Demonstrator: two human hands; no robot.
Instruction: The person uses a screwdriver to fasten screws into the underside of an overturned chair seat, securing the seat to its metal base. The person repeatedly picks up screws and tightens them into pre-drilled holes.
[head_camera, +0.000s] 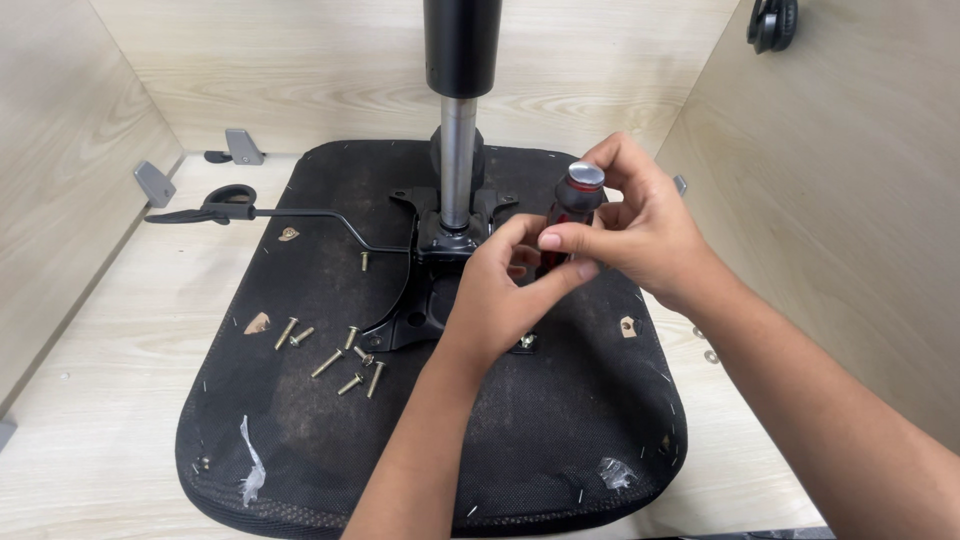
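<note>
Screwdriver (572, 212) stands near upright over the seat (300, 420), long axis close to vertical, tilted slightly: rounded butt cap up and a little to the right, shaft end down and hidden behind the left hand (500, 300). Handle dark red and black, glossy, with a dull silver-grey cap on top. It sits just right of the plate (420, 310), above the seat's middle.

Right hand (640, 225) wraps the upper handle, fingers curled close round it, thumb and forefinger pinching at mid handle. Left hand comes up from below, fingers bent and narrow, tips touching the lower handle; whether it grips the shaft I cannot tell.

Seat lies underside up: black woven fabric, dusty and scuffed, rounded rectangle, staples showing along the edge, small torn spots with pale wood beneath. Plate is black pressed metal, bolted at centre. A steel column (458, 150) rises from it, bright cylinder below, black sleeve above. A thin black lever (300, 214) runs left from the plate, ending in a flat paddle.

Loose bolts (345, 355) lie scattered on the fabric left of the plate, brass-toned, short, threaded. Washers (705, 345) rest on the table right of the seat. Pale wood-grain panels wall the space.
</note>
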